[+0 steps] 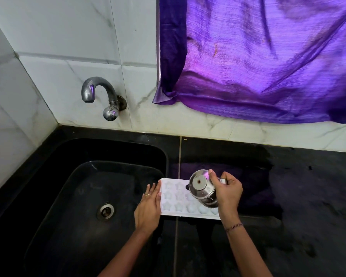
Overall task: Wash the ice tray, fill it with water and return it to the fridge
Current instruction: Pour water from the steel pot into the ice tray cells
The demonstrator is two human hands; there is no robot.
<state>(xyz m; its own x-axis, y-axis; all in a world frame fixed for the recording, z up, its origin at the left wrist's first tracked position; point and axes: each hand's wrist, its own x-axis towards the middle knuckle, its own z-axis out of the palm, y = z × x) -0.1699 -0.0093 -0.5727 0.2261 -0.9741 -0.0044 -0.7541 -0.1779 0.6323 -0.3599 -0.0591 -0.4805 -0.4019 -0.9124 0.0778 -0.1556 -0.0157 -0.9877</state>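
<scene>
A white ice tray [176,198] with star-shaped and round pockets lies on the black counter just right of the sink. My left hand [149,208] rests flat with straight fingers against the tray's left end. My right hand [227,191] grips the handle of a lidded steel jug [202,187], which is tilted over the tray's right half and hides part of it. I cannot make out whether water is flowing from the jug.
A black sink [78,196] with a steel drain [105,210] fills the lower left. A steel tap [100,96] juts from the tiled wall above it. A purple curtain [258,56] hangs at the upper right. The black counter [308,206] has wet patches.
</scene>
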